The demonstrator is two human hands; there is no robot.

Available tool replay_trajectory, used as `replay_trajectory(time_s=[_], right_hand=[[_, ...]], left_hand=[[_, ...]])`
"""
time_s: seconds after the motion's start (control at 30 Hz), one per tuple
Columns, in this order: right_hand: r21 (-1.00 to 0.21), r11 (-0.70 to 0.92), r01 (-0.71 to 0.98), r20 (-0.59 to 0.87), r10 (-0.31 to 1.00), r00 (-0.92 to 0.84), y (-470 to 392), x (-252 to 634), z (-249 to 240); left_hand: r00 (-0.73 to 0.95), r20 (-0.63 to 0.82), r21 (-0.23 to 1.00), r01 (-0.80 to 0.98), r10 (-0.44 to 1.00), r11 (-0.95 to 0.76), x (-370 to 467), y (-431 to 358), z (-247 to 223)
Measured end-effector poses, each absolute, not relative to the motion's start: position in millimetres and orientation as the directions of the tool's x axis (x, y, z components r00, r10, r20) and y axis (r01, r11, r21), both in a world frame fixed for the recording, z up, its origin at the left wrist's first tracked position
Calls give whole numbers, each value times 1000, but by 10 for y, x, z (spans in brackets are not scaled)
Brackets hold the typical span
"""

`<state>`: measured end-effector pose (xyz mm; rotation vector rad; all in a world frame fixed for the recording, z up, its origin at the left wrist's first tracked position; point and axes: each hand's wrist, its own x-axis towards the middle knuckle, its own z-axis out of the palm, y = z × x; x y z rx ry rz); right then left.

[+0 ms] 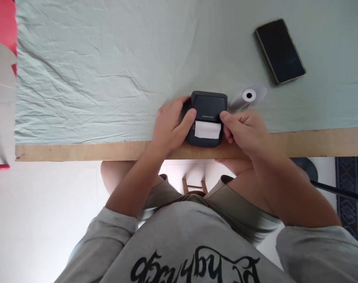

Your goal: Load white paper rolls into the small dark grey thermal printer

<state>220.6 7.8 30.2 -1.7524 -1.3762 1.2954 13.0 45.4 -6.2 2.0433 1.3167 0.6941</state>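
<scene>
A small black portable receipt printer (pixel 208 105) sits at the table's front edge, with a white paper strip (pixel 207 130) coming out of its slot. My left hand (pixel 172 124) is closed around the printer's left side, thumb on top and fingers behind the casing. At the right side my right hand (pixel 246 127) grips it, the thumb pressing the lid's lower right corner and the other fingers curled below. Just beyond that hand stands a white paper roll (pixel 255 95) with a black core.
A dark-screened smartphone (pixel 280 52) lies at the upper right. Pale green cloth (pixel 108 70) with wrinkles covers the table, leaving a wooden front edge (pixel 78 151) bare. Red and white objects (pixel 2 23) stand at the far left.
</scene>
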Motion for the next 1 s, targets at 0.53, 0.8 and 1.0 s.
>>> replay_trajectory(time_s=[0.53, 0.8, 1.0], right_hand=[[-729, -369, 576, -485, 873, -54, 173, 2243, 462], [-732, -396, 555, -515, 855, -68, 213, 2298, 415], [-751, -496, 436, -568, 822, -43, 207, 2326, 357]], left_hand=[[305, 71, 785, 571, 950, -242, 155, 498, -53], [290, 148, 787, 544, 946, -290, 114, 491, -132], [154, 201, 867, 432, 967, -249, -92, 505, -140]])
